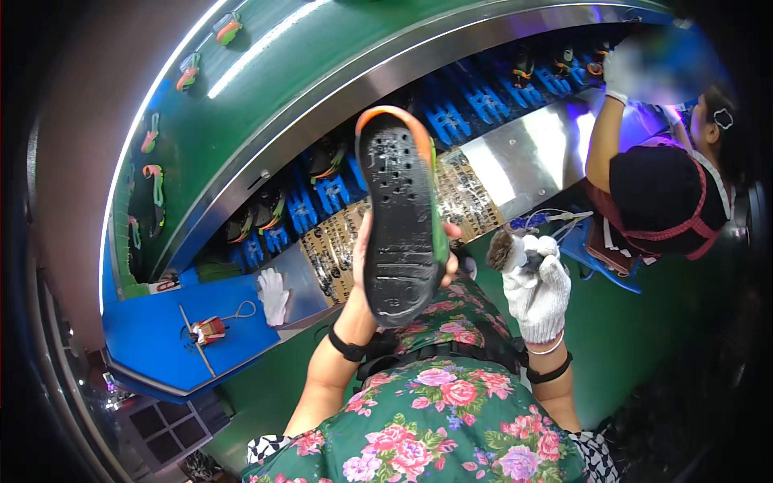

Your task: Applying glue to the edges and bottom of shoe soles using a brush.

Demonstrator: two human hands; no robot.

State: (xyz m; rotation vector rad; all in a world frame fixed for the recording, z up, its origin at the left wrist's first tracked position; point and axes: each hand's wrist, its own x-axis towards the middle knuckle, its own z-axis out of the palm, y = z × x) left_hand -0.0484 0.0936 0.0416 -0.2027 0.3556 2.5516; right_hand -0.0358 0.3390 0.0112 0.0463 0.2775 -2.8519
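My bare left hand is closed around a shoe sole, holding it upright in front of me. The sole has a black inner face, wet-looking and glossy, with small holes toward its top end and an orange and green rim. Fingertips show at its right edge. In a white knit glove, my right hand grips a small brush with brown bristles that point up and left. The brush is apart from the sole, off to its right. Its handle is mostly hidden by my fingers.
Behind the sole runs a conveyor with blue holders and several shoe parts. Beyond a metal rail, a green belt carries more. A blue table and a white glove are at left. A co-worker sits at right.
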